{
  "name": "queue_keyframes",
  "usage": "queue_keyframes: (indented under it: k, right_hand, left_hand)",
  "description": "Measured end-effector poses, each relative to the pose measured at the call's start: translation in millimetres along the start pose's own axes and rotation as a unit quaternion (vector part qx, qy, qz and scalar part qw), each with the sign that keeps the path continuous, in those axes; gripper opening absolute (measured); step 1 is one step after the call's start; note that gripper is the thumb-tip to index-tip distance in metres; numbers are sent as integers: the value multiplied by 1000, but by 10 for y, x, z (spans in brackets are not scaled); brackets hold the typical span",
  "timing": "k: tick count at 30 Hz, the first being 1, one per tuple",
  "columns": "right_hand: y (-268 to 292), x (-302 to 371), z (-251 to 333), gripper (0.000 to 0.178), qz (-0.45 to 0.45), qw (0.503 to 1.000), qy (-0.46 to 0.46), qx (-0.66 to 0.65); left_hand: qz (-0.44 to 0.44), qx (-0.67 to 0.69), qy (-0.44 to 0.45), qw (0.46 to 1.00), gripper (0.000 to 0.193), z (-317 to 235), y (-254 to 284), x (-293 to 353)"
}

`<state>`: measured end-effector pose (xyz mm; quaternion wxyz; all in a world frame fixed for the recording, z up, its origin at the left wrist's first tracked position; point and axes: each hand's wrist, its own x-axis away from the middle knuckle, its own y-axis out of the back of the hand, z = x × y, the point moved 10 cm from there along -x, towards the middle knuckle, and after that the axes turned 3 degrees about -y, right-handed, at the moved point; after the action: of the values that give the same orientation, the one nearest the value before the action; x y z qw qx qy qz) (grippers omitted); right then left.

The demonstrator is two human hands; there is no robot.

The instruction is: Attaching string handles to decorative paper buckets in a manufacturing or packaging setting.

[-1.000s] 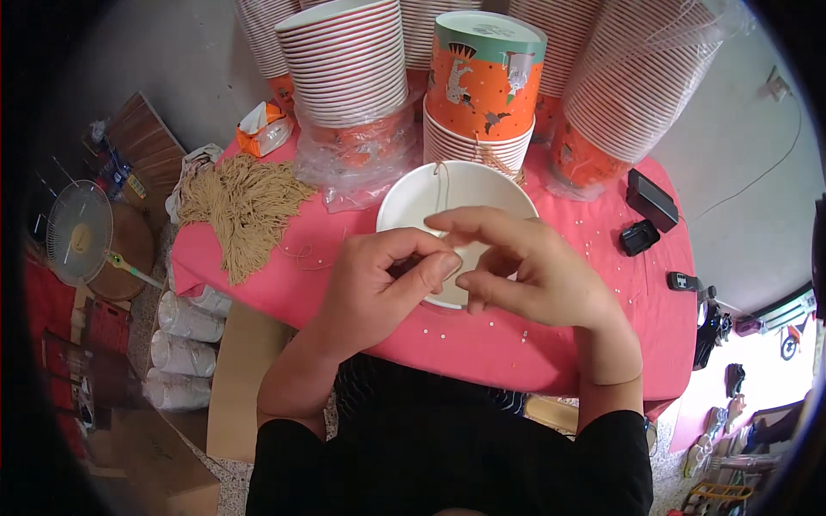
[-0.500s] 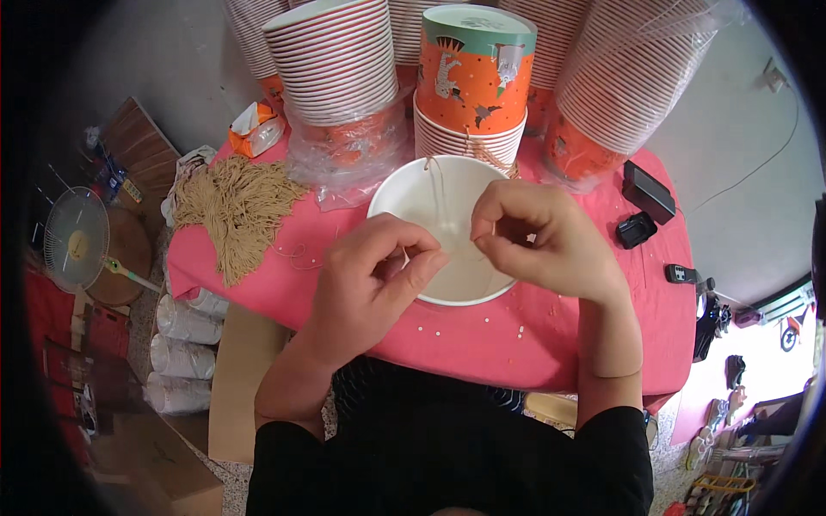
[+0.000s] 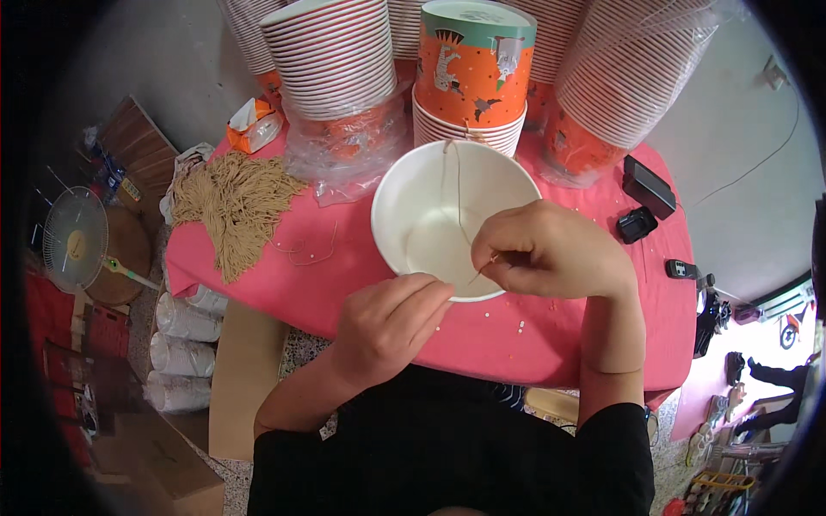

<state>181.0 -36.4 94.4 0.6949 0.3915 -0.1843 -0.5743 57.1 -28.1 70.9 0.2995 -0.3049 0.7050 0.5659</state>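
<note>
A white paper bucket (image 3: 413,202) lies tilted on the table with its mouth toward me. From a hole at its far rim a thin tan cord (image 3: 460,185) hangs down across the opening. My right hand (image 3: 555,249) is over the bucket's near right side, thumb and fingertips pinched on the cord, and a short end sticks out below them. My left hand (image 3: 391,322) is at the near rim, its fingers closed on the edge; the thumb is hidden.
Tall stacks of paper buckets (image 3: 335,60) line the back, one upside-down orange bucket (image 3: 473,73) among them. At left lie a heap of tan cords (image 3: 232,202) and an orange tissue pack (image 3: 254,125). Black devices (image 3: 650,189) sit at right. A fan (image 3: 77,245) stands left of the table.
My left hand has moved down from the cord to the near rim. The bucket's mouth has tipped toward me, and the right hand has dipped slightly. A person's dark-clothed legs have appeared at far right.
</note>
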Motion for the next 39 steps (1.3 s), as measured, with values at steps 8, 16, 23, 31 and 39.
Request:
queue_keyframes:
  k: [8, 16, 23, 31, 39]
  right_hand:
    - [-51, 86, 191, 6, 16, 996, 32, 79]
    - [-106, 98, 261, 4, 27, 994, 31, 101]
    - [-124, 99, 252, 9, 33, 995, 23, 87]
    - [-181, 73, 244, 10, 43, 995, 28, 82]
    - [-328, -1, 100, 4, 62, 992, 56, 90]
  left_hand:
    - [-21, -75, -136, 988, 26, -238, 95, 69]
    - [-36, -106, -176, 978, 23, -307, 114, 93]
    - [-29, -109, -178, 978, 22, -321, 115, 90]
    - [-20, -102, -176, 979, 23, -315, 119, 67]
    - [-24, -1, -105, 994, 29, -32, 26, 42]
